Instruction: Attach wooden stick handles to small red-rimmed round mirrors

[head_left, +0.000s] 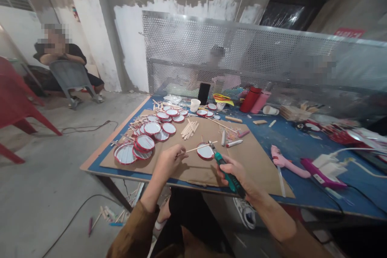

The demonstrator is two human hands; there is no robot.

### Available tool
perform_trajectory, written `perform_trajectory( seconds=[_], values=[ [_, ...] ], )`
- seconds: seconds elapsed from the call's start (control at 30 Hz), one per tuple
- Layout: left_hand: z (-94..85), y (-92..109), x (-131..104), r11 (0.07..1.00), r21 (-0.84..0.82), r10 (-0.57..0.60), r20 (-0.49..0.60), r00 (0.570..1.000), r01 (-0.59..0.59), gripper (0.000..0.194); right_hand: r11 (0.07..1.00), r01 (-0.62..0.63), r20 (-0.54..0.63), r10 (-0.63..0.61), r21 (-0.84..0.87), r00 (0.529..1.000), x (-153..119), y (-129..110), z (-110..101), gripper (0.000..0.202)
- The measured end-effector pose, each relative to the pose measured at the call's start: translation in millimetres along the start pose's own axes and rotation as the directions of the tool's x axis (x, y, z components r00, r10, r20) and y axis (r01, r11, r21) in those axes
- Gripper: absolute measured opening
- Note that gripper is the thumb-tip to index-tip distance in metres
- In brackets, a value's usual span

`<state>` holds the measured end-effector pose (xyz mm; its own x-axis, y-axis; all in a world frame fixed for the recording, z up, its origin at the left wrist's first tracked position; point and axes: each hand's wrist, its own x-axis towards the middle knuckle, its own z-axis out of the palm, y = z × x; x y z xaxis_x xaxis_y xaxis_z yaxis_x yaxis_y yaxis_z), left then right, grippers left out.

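Note:
My left hand (169, 160) is closed around one end of a thin wooden stick (196, 148). In my right hand (233, 171) is a pair of green-handled cutting pliers (229, 172), its jaws at the stick's far end. Below the stick, a round white disc with a red rim (205, 152) lies on the cardboard sheet (256, 173). Many similar red-rimmed discs (145, 142) are piled left of it, several with sticks attached. Flat wooden craft sticks (190, 129) lie behind my left hand. Marker pens (234, 143) rest beyond the pliers.
On the right are a pink glue gun (287, 161) and a purple power strip (323, 174) with cables. At the back stand a paper cup (195, 105), a phone (204, 93) and a red bottle (250, 98) before a perforated metal screen (187, 52). A person (65, 56) sits at left.

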<state>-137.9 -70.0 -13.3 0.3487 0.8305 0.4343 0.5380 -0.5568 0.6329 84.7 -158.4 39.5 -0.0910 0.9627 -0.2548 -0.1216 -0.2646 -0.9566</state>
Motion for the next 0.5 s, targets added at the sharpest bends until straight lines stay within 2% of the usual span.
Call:
perform_trajectory(
  seconds=[0.2, 0.37, 0.5],
  values=[
    [-1.6, 0.4, -0.1, 0.999, 0.021, 0.046, -0.003, 0.999, -0.046, 0.019, 0.997, -0.011, 0.007, 0.010, 0.076, 1.000, 6.0, 5.7, 1.8, 0.030],
    [-0.9, 0.0, -0.9, 1.000, -0.007, 0.029, 0.020, 0.999, -0.029, 0.022, 0.998, -0.007, 0.059, 0.003, 0.070, 0.998, -0.9, -2.3, 5.5, 0.025],
    [-0.5, -0.7, -1.3, 1.000, -0.006, 0.026, 0.031, 0.999, -0.026, 0.021, 0.998, -0.001, 0.040, -0.002, 0.069, 0.999, -4.7, -6.1, 8.2, 0.029]
  ],
)
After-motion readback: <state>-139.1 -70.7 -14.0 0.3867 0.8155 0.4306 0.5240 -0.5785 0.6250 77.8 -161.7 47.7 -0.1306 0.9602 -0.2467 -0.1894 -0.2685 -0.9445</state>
